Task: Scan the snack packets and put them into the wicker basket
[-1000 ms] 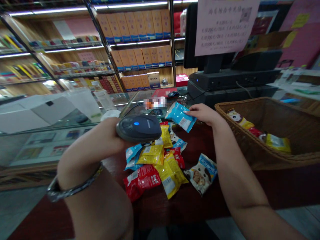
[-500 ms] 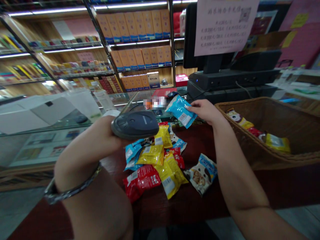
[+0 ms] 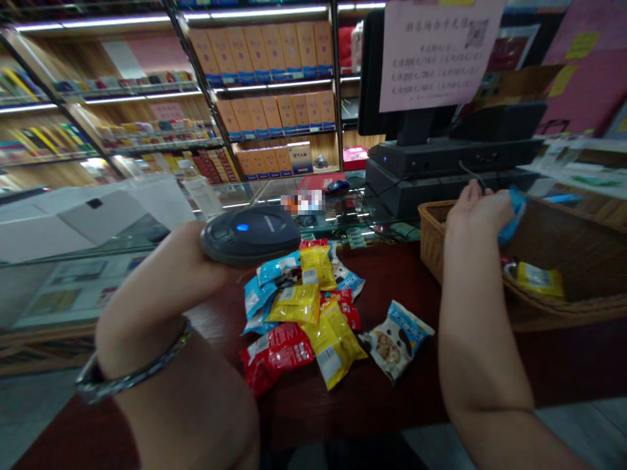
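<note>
My left hand [image 3: 183,264] is closed round a dark grey barcode scanner [image 3: 251,234] with a blue light lit on top, held above a pile of snack packets [image 3: 304,307] on the dark red counter [image 3: 382,391]. The pile holds blue, yellow and red packets, and a white-and-blue packet [image 3: 396,338] lies apart to its right. My right hand [image 3: 477,210] grips a blue packet [image 3: 513,215] over the rim of a wicker basket [image 3: 435,245] at the right. Inside the basket lies a yellow packet [image 3: 537,277].
A black register with a monitor [image 3: 441,156] and a pink paper notice [image 3: 435,52] stands behind the basket. A glass display case [image 3: 98,261] runs to the left, and shelves of orange boxes [image 3: 279,98] fill the back wall.
My right hand has carried the blue packet from in front of the scanner rightward to over the basket. The scanner has drifted slightly left, and its blue light is on again.
</note>
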The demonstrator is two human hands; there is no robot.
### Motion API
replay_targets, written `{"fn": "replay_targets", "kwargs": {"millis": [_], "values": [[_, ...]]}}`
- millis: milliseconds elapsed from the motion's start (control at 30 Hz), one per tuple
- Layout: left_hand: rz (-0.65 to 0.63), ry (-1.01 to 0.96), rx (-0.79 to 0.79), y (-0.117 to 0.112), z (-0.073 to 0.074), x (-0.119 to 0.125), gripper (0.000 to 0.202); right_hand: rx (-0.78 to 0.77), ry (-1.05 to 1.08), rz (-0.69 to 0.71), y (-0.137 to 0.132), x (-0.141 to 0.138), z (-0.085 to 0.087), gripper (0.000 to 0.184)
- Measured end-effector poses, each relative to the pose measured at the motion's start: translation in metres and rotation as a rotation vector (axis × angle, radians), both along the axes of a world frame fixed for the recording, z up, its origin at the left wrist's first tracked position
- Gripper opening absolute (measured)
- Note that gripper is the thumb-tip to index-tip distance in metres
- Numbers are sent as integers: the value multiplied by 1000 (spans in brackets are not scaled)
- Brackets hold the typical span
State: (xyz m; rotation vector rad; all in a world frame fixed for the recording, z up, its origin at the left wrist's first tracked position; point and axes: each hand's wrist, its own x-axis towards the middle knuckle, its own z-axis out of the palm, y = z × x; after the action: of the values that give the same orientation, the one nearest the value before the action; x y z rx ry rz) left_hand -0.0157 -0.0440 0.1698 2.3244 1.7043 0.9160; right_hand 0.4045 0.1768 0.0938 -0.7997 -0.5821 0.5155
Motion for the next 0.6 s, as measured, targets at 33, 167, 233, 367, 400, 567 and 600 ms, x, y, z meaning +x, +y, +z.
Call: {"fn": "replay_targets", "kwargs": {"millis": [33,167,233,367,400,567,600], "values": [[0,3,4,0,0,0,28,-54,92,-41,-4,-8,2,47],[7,15,-4,0,0,-4,28,-168,-13,63,-25,-60,12,31],[18,22,-15,0,0,-5,29,-228,-268,267,-35,-91,10,33],[42,30,-23,-1,2,-3,30,-439,-870,856,-50,-158,-18,39],[46,27,-26,-1,2,-2,30,-497,-1016,945,-53,-173,-28,47],[62,0,-20,0,1,-3,31,-575,-1383,1075,-59,-221,-71,80],[57,-2,-13,0,1,-3,31,-573,-1375,1084,-58,-225,-76,82]]}}
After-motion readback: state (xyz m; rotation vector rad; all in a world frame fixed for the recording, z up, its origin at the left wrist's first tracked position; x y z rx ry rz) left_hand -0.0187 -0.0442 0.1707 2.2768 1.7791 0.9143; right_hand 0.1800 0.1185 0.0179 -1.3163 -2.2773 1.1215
